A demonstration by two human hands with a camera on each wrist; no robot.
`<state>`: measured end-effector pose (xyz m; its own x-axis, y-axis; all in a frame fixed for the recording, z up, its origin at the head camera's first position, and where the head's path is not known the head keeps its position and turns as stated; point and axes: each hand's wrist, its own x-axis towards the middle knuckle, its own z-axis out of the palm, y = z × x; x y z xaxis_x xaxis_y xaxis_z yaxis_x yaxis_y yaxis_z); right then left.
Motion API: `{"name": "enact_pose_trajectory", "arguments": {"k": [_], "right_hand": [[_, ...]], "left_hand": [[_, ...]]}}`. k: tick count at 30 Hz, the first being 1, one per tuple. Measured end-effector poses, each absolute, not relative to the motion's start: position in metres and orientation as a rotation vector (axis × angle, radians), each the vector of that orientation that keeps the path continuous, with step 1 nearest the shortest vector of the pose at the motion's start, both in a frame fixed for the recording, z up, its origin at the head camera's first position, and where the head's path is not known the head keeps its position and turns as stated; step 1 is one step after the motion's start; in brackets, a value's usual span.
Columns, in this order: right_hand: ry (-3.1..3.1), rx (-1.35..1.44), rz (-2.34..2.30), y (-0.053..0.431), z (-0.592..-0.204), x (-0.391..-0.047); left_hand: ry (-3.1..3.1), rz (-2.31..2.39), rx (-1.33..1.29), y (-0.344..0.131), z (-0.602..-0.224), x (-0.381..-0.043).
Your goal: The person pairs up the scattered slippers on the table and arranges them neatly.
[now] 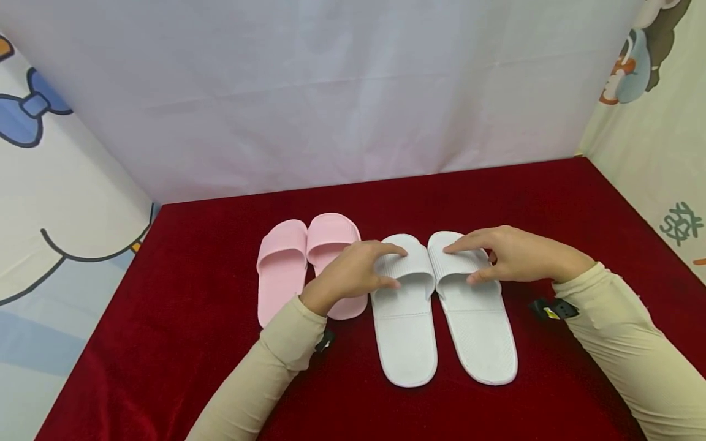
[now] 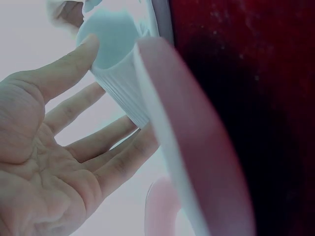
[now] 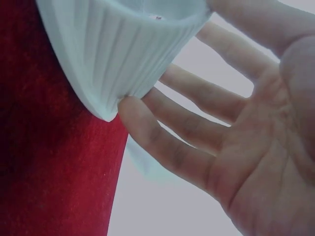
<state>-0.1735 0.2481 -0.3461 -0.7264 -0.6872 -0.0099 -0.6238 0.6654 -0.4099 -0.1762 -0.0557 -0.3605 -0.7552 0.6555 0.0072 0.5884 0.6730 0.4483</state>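
Observation:
A pair of white slippers lies side by side, toes away from me. My left hand (image 1: 353, 269) is at the strap of the left white slipper (image 1: 407, 349), thumb near the strap's rear edge and fingers toward the toe. At the right white slipper (image 1: 485, 349), my right hand (image 1: 518, 254) reaches in from the side in the same way. Both wrist views show fairly straight, spread fingers along the ribbed strap (image 3: 133, 49). A pair of pink slippers, the left one (image 1: 280, 285) and the right one (image 1: 333, 231), stands to the left, partly behind my left hand and forearm.
Dark red cloth (image 1: 193, 294) covers the table. A pale curtain (image 1: 358, 110) hangs along its back edge, with printed cartoon sheets on both sides. Black straps with cameras sit at both wrists.

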Motion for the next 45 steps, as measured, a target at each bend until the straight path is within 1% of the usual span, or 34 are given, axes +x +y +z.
{"name": "enact_pose_trajectory", "arguments": {"k": [5, 18, 27, 37, 45], "right_hand": [[2.722, -1.128, -0.567, 0.246, -0.349, -0.176], [2.767, -1.124, -0.556, 0.245, -0.347, -0.179], [2.776, -1.120, -0.570, 0.244, -0.344, -0.189], [2.802, -1.121, -0.590, 0.245, -0.343, -0.202], [2.832, -1.077, -0.619, 0.245, -0.341, -0.210]], "left_hand": [[2.740, 0.669, 1.006, -0.056, -0.361, -0.177], [2.752, 0.715, 0.989, -0.055, -0.356, -0.183], [2.769, 0.703, 0.908, -0.055, -0.352, -0.194], [2.792, 0.670, 0.901, -0.053, -0.347, -0.207], [2.814, 0.678, 0.845, -0.052, -0.345, -0.213]]}}
